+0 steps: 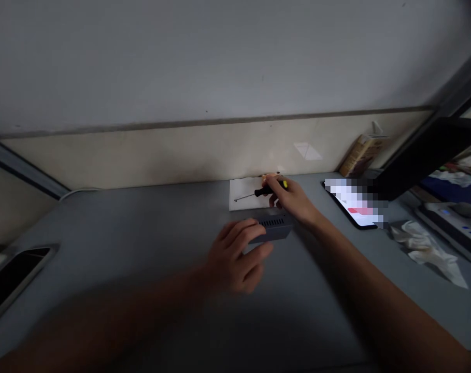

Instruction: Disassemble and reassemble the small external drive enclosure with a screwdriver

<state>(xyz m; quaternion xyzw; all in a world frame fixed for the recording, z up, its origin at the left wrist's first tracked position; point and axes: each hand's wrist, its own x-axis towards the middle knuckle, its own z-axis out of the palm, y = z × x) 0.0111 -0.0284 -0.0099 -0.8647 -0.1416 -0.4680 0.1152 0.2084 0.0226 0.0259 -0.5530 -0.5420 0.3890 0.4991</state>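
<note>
My left hand [239,256] is closed around the left end of a small dark grey box [276,228] with a row of vent slots along its face. Its fingers lie over the top and the thumb is below. Just beyond, my right hand [291,197] grips a screwdriver [264,190] with a black handle and a yellow end. The thin shaft points left over a white sheet of paper [241,189]. A tiny dark piece, perhaps a screw, shows at the tip, too small to be sure. Something orange behind the right fingers is mostly hidden.
Against the back wall leans a drink carton [361,155]. A lit phone [350,204], crumpled tissue [429,248] and a grey device [453,228] lie on the right. A dark-screened phone or tablet [15,280] sits at left, and a white cable [80,190] runs behind.
</note>
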